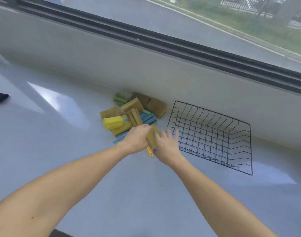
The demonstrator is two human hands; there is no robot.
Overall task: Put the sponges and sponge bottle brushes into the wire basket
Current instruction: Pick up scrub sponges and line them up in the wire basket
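Daylight from a wide window (180, 19) falls across the pale glossy counter (61, 134), which runs along a low white wall. Against that wall sits the black wire basket (213, 135), with nothing in it that I can see, and just left of it a loose pile of sponges (134, 106): several mustard-brown blocks, a green one at the back, some blue pieces underneath, and a yellow sponge bottle brush (113, 123) lying on the near-left side of the heap. Both bare arms reach in from below. The left hand (137, 138) curls over a mustard sponge (154, 135) at the near edge of the pile, with a yellow handle (150, 152) poking out beneath, while the right hand (166, 144) presses against the sponge's other side, fingers partly spread toward the basket rim. It looks like the first pick-up of the job. Next, I'd judge, the pair must lift the held pieces together, carry them right over the near rim, and let go inside.
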